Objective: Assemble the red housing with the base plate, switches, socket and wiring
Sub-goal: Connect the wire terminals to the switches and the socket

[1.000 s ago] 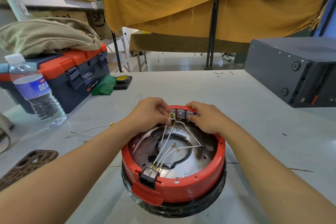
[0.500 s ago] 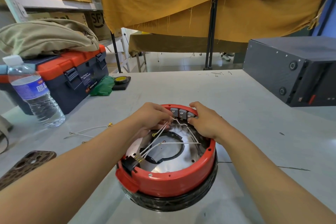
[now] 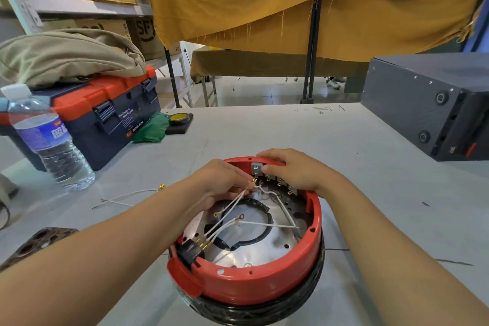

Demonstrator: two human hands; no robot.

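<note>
The round red housing [image 3: 254, 283] sits upside down on a black ring on the table in front of me. Its shiny metal base plate [image 3: 254, 249] shows inside. A black socket [image 3: 189, 251] is fitted in the near-left rim, and white wires [image 3: 225, 222] run from it toward the far rim. Grey switches [image 3: 258, 168] sit in the far rim. My left hand [image 3: 219, 182] reaches inside and pinches a white wire end just below the switches. My right hand [image 3: 296, 169] grips the far rim, thumb against the switches.
A loose white wire [image 3: 129, 196] lies left of the housing. A water bottle [image 3: 50, 143], a blue and orange toolbox [image 3: 105, 114] under a cloth bag, green cloth and a tape roll [image 3: 180, 119] stand at the left. A phone [image 3: 34, 245] lies near left. A dark metal box [image 3: 428, 103] is right.
The housing has turned clockwise, carrying the socket further to the left. My right hand has shifted up onto the far rim. My left hand still holds the wire at the switches.
</note>
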